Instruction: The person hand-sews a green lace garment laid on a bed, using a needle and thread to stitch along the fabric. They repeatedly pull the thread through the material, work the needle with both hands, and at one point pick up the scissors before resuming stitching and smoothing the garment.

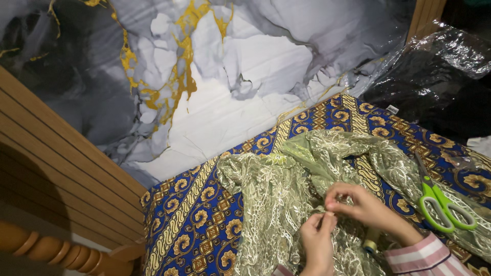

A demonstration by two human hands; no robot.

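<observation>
Green lace fabric point(286, 189) lies bunched on a blue and gold patterned cloth point(194, 214), near the lower middle of the view. Left hand point(317, 240) pinches a fold of the lace, fingers closed on it. Right hand point(360, 204) meets it just above, fingertips pressed together on the same spot. Green-handled scissors point(440, 202) rest on the lace to the right. Clear plastic bag point(434, 71) at upper right holds dark material.

dim warm light, glare on plastic point(440, 56)
</observation>
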